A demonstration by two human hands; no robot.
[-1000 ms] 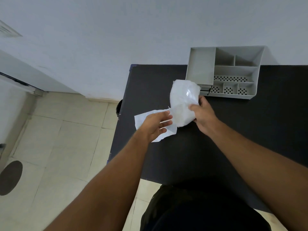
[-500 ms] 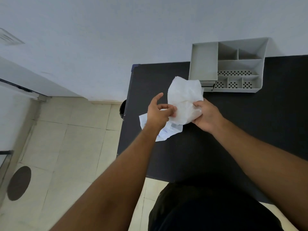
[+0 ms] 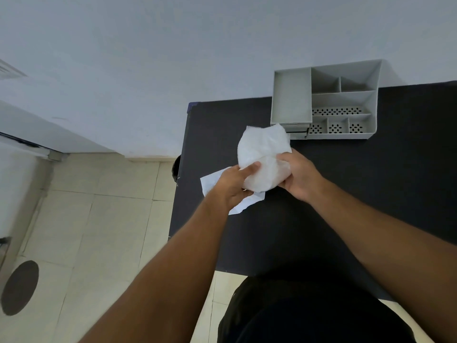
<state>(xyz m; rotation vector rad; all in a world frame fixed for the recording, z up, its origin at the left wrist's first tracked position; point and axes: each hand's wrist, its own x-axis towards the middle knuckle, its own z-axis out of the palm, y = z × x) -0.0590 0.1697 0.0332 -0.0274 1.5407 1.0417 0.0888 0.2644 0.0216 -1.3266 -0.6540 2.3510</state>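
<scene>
Since thumb of left hand (image 3: 232, 185) dropped, its fingers now wrap white pouch (image 3: 262, 149), index across front; right hand (image 3: 298, 178) grips opposite side. Pouch held between both sets of fingers, above paper sheet (image 3: 210, 181); folding likely under way.

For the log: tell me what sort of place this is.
Probably an office or workroom: a grey desk organiser stands on a black table against a bare wall, above a tiled floor. The left hand and right hand hold a white bag.

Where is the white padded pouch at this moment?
In the head view, the white padded pouch is held between the left hand and right hand, over the black table, near the grey organiser.
</scene>
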